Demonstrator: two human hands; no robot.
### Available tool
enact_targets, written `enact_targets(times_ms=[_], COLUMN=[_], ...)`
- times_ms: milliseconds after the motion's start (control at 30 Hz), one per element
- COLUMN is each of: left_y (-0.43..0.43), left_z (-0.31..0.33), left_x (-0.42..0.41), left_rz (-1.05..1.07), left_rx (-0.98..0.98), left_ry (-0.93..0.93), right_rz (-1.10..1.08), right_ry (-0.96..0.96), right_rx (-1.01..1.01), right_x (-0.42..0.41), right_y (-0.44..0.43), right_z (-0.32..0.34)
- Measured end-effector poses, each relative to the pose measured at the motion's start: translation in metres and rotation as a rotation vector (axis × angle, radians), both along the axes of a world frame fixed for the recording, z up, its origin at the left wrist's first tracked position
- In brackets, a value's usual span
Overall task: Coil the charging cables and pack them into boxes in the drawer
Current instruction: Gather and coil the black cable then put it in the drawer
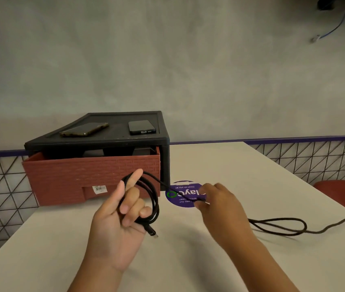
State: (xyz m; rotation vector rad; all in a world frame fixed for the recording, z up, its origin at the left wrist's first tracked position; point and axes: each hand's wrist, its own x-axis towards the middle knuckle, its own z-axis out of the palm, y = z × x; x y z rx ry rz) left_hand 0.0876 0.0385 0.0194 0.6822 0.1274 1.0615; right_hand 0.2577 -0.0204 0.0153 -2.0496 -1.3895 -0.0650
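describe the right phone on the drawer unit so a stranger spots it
Find the black drawer unit on the white table. Two phones lie on top. The right phone is plain dark and sits straight; the left phone is gold-edged and slanted.

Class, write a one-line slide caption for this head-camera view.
Left hand holds the coiled black charging cable while right hand pinches its free strand, before a part-open red drawer.

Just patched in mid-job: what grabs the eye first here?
The left hand, centre, with black cable coiled round its fingers, and the right hand pinching the strand beside it. Behind them, the red drawer stands partly open, two phones on its black cabinet.
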Motion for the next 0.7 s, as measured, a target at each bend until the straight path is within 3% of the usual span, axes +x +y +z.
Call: enact_targets(times_ms=[133, 367, 533, 700], left_y=[-0.004, -0.006, -0.011, -0.016], left_z=[-0.001, -0.008, -0.01, -0.011], left_x=[0.003, 0.014, 0.017, 0.017], left_rz=[-0.017, 0.081, -0.014, -0.023], left_rx=[-0.033, -0.053, 0.063, 0.265], left_ry=[0.088, 0.352, 0.546, 0.706], right_rz=[-0.03, 0.082, 0.124, 0.062], right_ry=[0.207, 0.76, 0.937, 1.286], right_rx=[-0.013, 0.363, 0.474, 0.514], right_x=[0.01, 0.005, 0.005, 0.017], right_y=[0.0, 0.002, 0.001, 0.001], right_z=[-0.004, -0.003, 0.002, 0.006])
